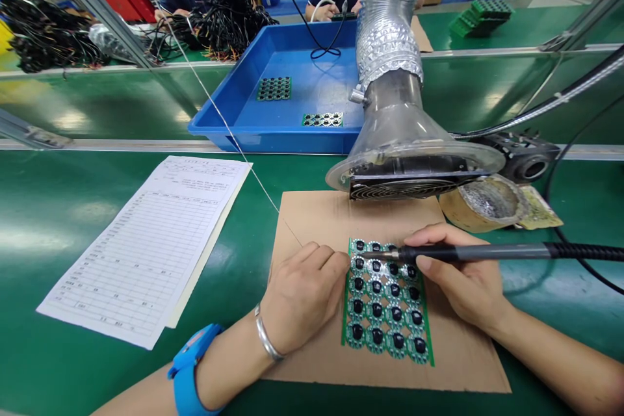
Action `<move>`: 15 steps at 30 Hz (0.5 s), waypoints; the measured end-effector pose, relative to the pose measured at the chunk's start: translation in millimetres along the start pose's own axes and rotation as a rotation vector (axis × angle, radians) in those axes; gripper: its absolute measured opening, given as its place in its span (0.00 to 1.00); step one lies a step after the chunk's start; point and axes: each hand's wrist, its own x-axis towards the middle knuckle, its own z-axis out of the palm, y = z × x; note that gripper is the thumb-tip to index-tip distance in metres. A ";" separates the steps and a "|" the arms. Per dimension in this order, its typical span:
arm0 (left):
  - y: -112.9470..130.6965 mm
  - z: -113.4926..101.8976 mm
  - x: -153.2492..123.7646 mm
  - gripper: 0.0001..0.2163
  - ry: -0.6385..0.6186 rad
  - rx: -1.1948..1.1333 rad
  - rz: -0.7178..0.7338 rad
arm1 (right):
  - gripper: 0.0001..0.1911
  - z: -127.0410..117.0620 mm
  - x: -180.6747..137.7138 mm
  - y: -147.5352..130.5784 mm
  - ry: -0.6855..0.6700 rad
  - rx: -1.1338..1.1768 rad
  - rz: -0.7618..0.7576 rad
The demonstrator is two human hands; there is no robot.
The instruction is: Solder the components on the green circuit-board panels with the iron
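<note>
Right hand: the right hand (463, 279) grasps a soldering iron (478, 252) like a pen; the tip points to 9 o'clock and sits over the top row of the circuit board panel (387, 302).
Left hand: the left hand (305, 289) is closed around the thin solder wire (229, 130), fingers pinched at the left edge of the panel, just beside the iron tip.
Panel: it lies flat on a cardboard sheet (316, 221) on the green surface (58, 221), between both hands.
Progress: I judge the work is at the top row, near its left end; whether the other rows have finished joints I cannot tell, the pads are too small.
Waiting or done boards: two similar panels lie in the blue tray (244, 104) at 12 o'clock; their state is not clear.
Nearby: the fume extractor hood (409, 156) hangs close above the panel; a printed form (151, 247) lies at 9 o'clock.
</note>
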 end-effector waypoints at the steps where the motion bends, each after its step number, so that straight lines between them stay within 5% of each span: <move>1: -0.5 -0.1 0.1 0.08 0.001 -0.008 -0.001 | 0.07 0.1 -0.4 0.7 0.006 0.020 -0.004; 7: 2.7 -11.5 -4.3 0.04 0.071 -0.136 -0.026 | 0.08 -3.3 -4.2 -0.2 0.048 0.170 -0.092; 15: 29.5 -32.2 -25.3 0.09 0.189 -0.304 0.161 | 0.19 7.3 -20.3 -24.8 -0.303 -0.043 -0.274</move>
